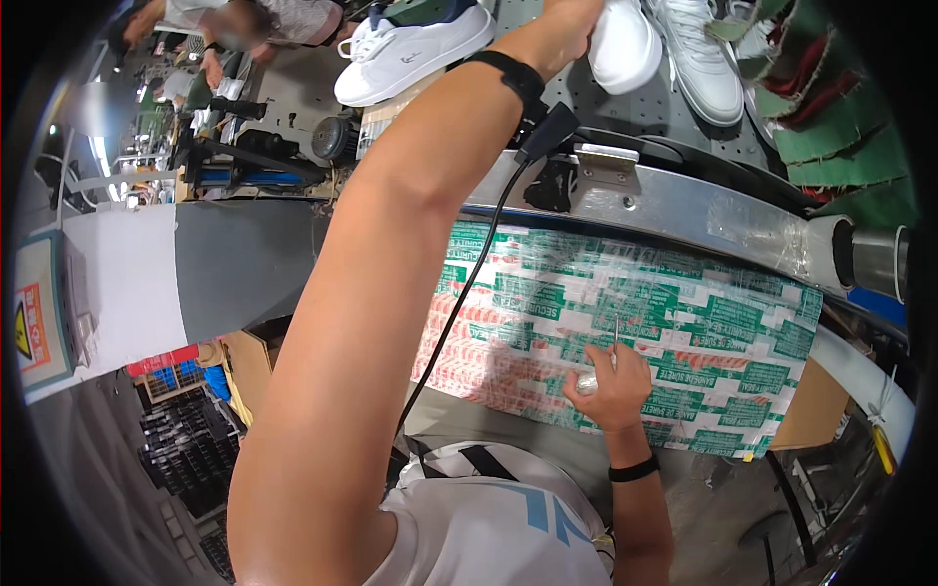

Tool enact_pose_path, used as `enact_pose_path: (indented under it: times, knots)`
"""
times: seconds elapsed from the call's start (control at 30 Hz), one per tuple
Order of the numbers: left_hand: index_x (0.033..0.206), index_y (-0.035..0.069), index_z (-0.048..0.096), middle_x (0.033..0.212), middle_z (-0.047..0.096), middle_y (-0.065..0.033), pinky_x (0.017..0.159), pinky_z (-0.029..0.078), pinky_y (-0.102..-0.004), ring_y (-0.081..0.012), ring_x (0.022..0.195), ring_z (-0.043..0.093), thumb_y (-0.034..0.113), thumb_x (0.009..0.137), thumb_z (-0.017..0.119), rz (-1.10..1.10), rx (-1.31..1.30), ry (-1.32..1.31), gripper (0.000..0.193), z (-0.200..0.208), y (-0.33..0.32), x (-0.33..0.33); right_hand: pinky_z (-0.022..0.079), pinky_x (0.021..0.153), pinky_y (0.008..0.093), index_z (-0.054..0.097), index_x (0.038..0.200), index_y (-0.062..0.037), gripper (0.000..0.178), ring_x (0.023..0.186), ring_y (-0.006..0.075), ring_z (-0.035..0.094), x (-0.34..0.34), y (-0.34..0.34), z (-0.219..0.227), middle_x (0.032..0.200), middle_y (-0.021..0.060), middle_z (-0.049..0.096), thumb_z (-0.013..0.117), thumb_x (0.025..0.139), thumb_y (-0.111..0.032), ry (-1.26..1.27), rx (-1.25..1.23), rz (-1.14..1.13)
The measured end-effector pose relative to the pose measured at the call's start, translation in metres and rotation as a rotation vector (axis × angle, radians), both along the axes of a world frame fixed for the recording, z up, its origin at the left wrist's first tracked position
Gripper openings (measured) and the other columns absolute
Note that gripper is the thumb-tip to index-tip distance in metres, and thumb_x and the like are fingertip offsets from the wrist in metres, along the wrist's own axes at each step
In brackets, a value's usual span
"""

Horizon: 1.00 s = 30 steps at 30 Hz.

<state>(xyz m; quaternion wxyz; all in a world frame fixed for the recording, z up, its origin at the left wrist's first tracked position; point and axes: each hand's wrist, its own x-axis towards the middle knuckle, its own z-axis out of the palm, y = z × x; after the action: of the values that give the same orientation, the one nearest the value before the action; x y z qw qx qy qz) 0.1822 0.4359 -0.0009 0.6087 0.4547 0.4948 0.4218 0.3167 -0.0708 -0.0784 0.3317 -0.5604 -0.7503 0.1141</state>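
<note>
Stretching across the metal rail, (723, 230) holding the left hand (572, 34) right beside a white shoe (623, 49) resting on a dotted grey surface. (637, 115) Running out of view at the top edge there, so not being able to tell spread fingers from closed ones. Having a white laced shoe (699, 63) just to the right and a dark-lined white shoe (415, 57) left of the forearm. Pinching a slim tool (616, 334) between the bent fingers of the right hand, (618, 393) with something pale (586, 383) by the thumb, over a board (723, 322) covered in green, white and red tape. Standing low at the left, near brown cardboard: (252, 366) a brown-framed crate, (176, 379) showing red and blue items around it, but being too small for making out any contents.
</note>
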Motion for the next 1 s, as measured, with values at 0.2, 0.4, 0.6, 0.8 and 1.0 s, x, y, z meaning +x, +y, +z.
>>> enact_pose_path:
  times: [0.2,0.4,0.6,0.8,1.0]
  knots:
    - [0.145,0.003,0.069,0.126,0.081,-0.0124,0.097,0.065,-0.0424,-0.0263,0.113,0.080,0.039,0.111,0.068,-0.134,0.063,-0.359,0.049,0.100,-0.103,-0.061,0.056,0.068,0.0428,0.081,0.106,-0.0137,0.040,0.081,0.0301,0.067,0.000,-0.005,-0.001,0.097,0.0103,0.064,0.086,0.071,-0.032,-0.008,-0.037,-0.027]
    - [0.146,-0.001,0.060,0.124,0.077,-0.0109,0.094,0.062,-0.0343,-0.0176,0.107,0.075,0.021,0.090,0.092,0.085,0.097,0.161,0.068,0.101,-0.328,-0.138,0.057,0.073,0.0454,0.079,0.113,-0.0121,0.044,0.088,0.0344,0.068,-0.002,-0.009,0.003,0.101,0.0125,0.064,0.085,0.073,-0.030,-0.010,0.012,-0.038]
    - [0.152,-0.002,0.055,0.136,0.070,-0.0151,0.112,0.054,-0.0395,-0.0246,0.126,0.069,0.020,0.086,0.094,0.272,-0.059,0.364,0.080,0.022,-0.513,-0.137,0.056,0.078,0.0497,0.073,0.136,-0.0110,0.062,0.093,0.0373,0.070,-0.005,-0.010,0.001,0.107,0.0152,0.069,0.087,0.077,-0.027,0.010,0.050,-0.037]
    - [0.166,-0.002,0.047,0.148,0.068,-0.0156,0.116,0.053,-0.0415,-0.0268,0.134,0.068,0.017,0.097,0.091,0.183,0.001,0.081,0.084,-0.021,-0.549,-0.137,0.059,0.086,0.0424,0.056,0.162,-0.0053,0.084,0.098,0.0294,0.073,-0.007,-0.032,0.012,0.110,0.0124,0.072,0.085,0.085,-0.024,0.400,-0.224,-0.156]
    - [0.150,0.004,0.069,0.146,0.071,-0.0108,0.116,0.054,-0.0402,-0.0218,0.137,0.066,0.020,0.105,0.084,0.055,-0.037,0.178,0.051,0.002,-0.523,-0.197,0.059,0.087,0.0440,0.054,0.162,0.0027,0.088,0.099,0.0319,0.073,-0.061,-0.095,0.091,0.111,0.0147,0.073,0.085,0.083,-0.021,0.363,-0.254,0.103]
